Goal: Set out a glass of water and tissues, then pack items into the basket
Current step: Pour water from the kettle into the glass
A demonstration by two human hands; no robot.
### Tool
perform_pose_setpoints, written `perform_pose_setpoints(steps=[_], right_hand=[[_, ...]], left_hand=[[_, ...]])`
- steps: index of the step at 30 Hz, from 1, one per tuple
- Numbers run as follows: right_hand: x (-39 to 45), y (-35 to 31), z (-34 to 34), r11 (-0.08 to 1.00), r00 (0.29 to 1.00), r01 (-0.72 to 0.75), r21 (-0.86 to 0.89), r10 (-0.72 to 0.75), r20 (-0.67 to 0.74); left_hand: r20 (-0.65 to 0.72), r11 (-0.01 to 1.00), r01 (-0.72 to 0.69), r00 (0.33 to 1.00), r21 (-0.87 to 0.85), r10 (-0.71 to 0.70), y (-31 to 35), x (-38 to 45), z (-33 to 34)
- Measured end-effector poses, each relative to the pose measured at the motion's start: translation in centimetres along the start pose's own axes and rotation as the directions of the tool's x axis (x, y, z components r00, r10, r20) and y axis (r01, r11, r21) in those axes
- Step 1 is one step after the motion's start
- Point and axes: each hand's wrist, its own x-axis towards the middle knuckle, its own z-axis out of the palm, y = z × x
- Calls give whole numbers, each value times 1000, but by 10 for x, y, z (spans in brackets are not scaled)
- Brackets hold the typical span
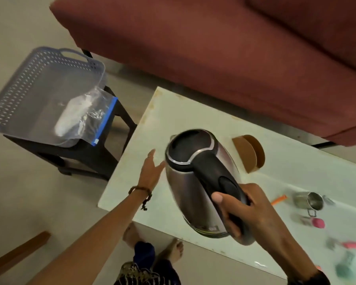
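My right hand (247, 212) grips the black handle of a steel electric kettle (191, 177), held tilted above the pale table (144, 124). Just left of the kettle's body, my left hand (151, 168) hovers with its fingers spread and nothing in it. A grey-blue perforated basket (19, 87) rests on a dark stool (95, 153) at the left, and a clear zip bag (84, 118) with something white inside lies in it, hanging over the rim. A steel cup (309, 200) lies on its side at the table's right.
A brown cardboard piece (249, 153) stands behind the kettle. Small pink, orange and green items (337, 243) are scattered at the table's right end, blurred. A maroon sofa (234, 48) runs along the far side. My bare feet (173, 249) show below the table's near edge.
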Motion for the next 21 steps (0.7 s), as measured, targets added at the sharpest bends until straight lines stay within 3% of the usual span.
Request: perform_pose_setpoints(steps=[3, 7, 21], right_hand=[[2, 23, -6, 997, 997, -74, 0, 74, -37], [11, 40, -6, 992, 993, -121, -26, 120, -11], [41, 46, 16, 983, 976, -183, 1, 182, 123]], left_hand=[[41, 998, 54, 998, 21, -55, 2, 11, 11], [-13, 998, 45, 999, 53, -44, -1, 26, 20], [-114, 981, 95, 987, -172, -116, -24, 15, -9]])
